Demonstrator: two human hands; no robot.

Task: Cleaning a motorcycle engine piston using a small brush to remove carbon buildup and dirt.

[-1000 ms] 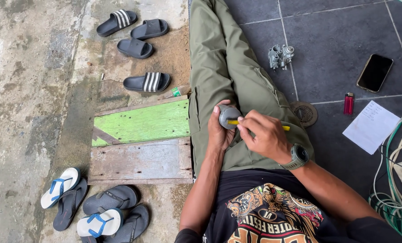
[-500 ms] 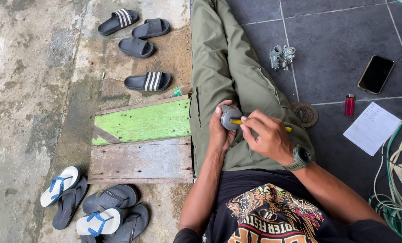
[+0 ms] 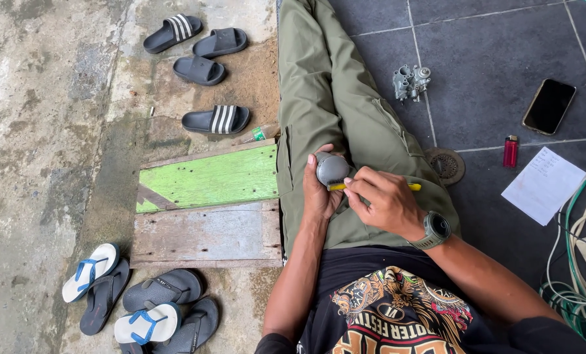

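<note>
The left hand (image 3: pixel 319 190) is wrapped around a small round grey metal part (image 3: pixel 332 169), holding it over the lap on the olive-green trousers (image 3: pixel 335 98). The right hand (image 3: pixel 381 200) pinches a thin yellow-handled tool (image 3: pixel 371 187), its tip against the part. A grey-green watch (image 3: pixel 435 229) sits on the right wrist. On the dark tiled floor (image 3: pixel 489 59) to the right lie a grey metal engine casting (image 3: pixel 411 80), a black phone (image 3: pixel 548 106), a red lighter (image 3: pixel 510 151) and a white paper sheet (image 3: pixel 543 185). Left, a green-painted wooden board (image 3: pixel 208 178) lies among dark sandals (image 3: pixel 201 70).
</note>
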